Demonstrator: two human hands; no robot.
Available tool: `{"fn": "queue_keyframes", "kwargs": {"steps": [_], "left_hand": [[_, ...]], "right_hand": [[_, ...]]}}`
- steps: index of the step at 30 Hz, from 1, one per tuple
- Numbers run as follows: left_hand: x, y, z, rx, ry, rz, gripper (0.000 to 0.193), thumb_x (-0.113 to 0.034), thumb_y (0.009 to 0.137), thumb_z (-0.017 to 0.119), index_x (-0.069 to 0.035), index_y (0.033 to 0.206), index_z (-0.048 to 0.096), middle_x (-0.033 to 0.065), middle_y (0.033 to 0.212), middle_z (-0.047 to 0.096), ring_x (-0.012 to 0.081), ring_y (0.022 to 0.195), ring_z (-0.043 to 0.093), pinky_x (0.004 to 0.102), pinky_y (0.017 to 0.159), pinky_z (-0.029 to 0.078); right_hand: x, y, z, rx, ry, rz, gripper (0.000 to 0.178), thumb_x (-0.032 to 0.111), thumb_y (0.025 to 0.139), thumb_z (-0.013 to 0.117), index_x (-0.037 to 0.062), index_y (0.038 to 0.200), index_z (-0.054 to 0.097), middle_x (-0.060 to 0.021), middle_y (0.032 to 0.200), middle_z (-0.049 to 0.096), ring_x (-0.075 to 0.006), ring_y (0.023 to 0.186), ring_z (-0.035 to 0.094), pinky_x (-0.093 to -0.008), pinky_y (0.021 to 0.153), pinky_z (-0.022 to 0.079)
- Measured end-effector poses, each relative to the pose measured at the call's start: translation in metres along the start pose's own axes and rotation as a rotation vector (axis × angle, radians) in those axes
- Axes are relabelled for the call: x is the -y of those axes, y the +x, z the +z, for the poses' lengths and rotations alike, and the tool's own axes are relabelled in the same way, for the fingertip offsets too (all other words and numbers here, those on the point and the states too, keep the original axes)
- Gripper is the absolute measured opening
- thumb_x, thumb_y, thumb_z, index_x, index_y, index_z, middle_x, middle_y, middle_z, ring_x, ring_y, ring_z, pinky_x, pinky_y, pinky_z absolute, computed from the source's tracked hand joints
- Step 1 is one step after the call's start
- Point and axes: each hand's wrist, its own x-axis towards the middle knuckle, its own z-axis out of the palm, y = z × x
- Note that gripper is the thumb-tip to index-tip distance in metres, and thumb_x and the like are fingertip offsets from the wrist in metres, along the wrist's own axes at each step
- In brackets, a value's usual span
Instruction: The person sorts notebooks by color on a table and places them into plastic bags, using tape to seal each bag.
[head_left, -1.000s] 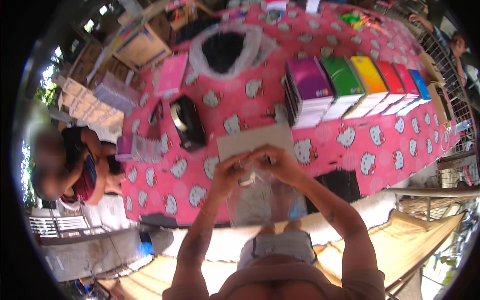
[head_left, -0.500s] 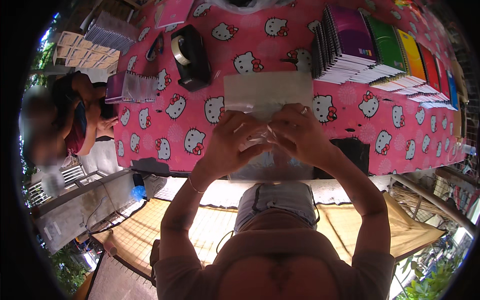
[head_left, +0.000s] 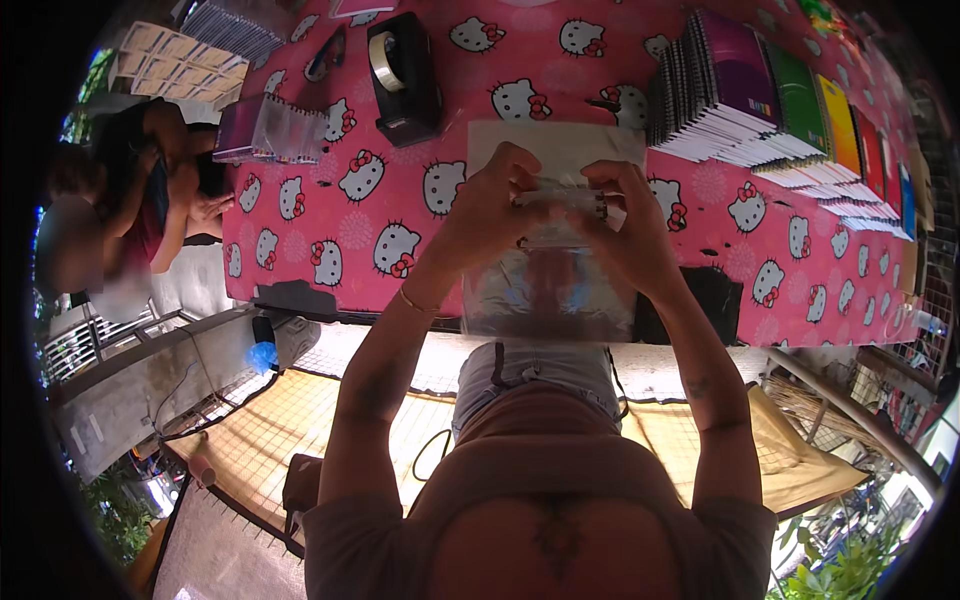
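We are looking down past our own torso and shorts (head_left: 535, 370) to both forearms, which are rising from the lower edge toward the table's near edge. Our left hand (head_left: 490, 215) is closing around the left end of a small clear packet (head_left: 560, 205), with the fingers curled over its top and the thumb pressing underneath. Our right hand (head_left: 625, 235) is gripping the right end of the same packet in the same way, fingers bent tight, so both hands are pinching it between them just above the table edge. Directly under the hands, a clear plastic bag (head_left: 545, 295) is hanging over the front of the table and lying back onto the cloth; we cannot tell whether the packet is touching it. The table is wearing a pink cartoon-cat tablecloth (head_left: 340, 230). Beyond the hands and to the left, a black tape dispenser (head_left: 405, 80) is standing on the cloth, with a roll of tape mounted in it. Further left, a stack of clear sleeves (head_left: 265, 130) is lying near the table's left edge. To the right of the hands, a row of spiral notebooks (head_left: 760, 105) in purple, green, yellow and red is fanning out toward the far right. Off the table's left side, another person (head_left: 130, 200) is sitting low.
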Motion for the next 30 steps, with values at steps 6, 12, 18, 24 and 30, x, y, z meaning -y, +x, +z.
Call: {"fn": "queue_keyframes", "kwargs": {"steps": [6, 12, 18, 24, 30], "left_hand": [[0.113, 0.020, -0.112, -0.597, 0.152, -0.279, 0.027, -0.024, 0.089, 0.071, -0.007, 0.110, 0.067, 0.0048, 0.102, 0.067, 0.0148, 0.099, 0.062, 0.0339, 0.079, 0.049], [0.114, 0.026, -0.103, -0.585, -0.326, -0.231, 0.032, -0.021, 0.085, 0.071, -0.006, 0.113, 0.067, 0.0021, 0.100, 0.069, 0.0127, 0.081, 0.060, 0.0283, 0.075, 0.045], [0.168, 0.000, -0.082, -0.753, -0.388, -0.056, 0.019, -0.013, 0.082, 0.070, -0.004, 0.099, 0.074, 0.0051, 0.089, 0.073, 0.0184, 0.078, 0.067, 0.0327, 0.068, 0.052], [0.059, 0.005, -0.129, -0.215, 0.695, -0.108, 0.023, -0.024, 0.087, 0.063, -0.004, 0.087, 0.073, 0.0123, 0.072, 0.068, 0.0168, 0.072, 0.068, 0.0311, 0.070, 0.053], [-0.071, 0.056, -0.028, 0.609, 0.683, 0.391, 0.017, -0.016, 0.081, 0.076, -0.004, 0.091, 0.070, 0.0063, 0.082, 0.070, 0.0143, 0.076, 0.066, 0.0297, 0.066, 0.050]], "right_hand": [[-0.002, -0.006, 0.011, -0.043, 0.006, 0.005, 0.036, 0.004, 0.081, 0.073, 0.0042, 0.113, 0.057, -0.0092, 0.112, 0.056, -0.0218, 0.102, 0.059, -0.0336, 0.089, 0.048], [-0.014, -0.013, 0.015, -0.101, 0.017, 0.002, 0.035, 0.006, 0.082, 0.073, 0.0055, 0.113, 0.057, -0.0063, 0.111, 0.056, -0.0192, 0.102, 0.057, -0.0327, 0.090, 0.046], [-0.014, -0.008, 0.022, -0.135, 0.068, -0.047, 0.033, 0.003, 0.082, 0.070, 0.0065, 0.111, 0.057, -0.0080, 0.111, 0.054, -0.0205, 0.100, 0.057, -0.0344, 0.088, 0.048], [-0.026, -0.013, 0.034, -0.327, 0.060, -0.073, 0.033, 0.002, 0.082, 0.070, 0.0067, 0.111, 0.057, -0.0072, 0.111, 0.053, -0.0184, 0.099, 0.057, -0.0310, 0.086, 0.047], [-0.028, -0.020, 0.041, -0.416, 0.172, -0.053, 0.033, 0.001, 0.084, 0.071, 0.0076, 0.112, 0.056, -0.0041, 0.111, 0.052, -0.0140, 0.097, 0.056, -0.0273, 0.083, 0.047]]}}
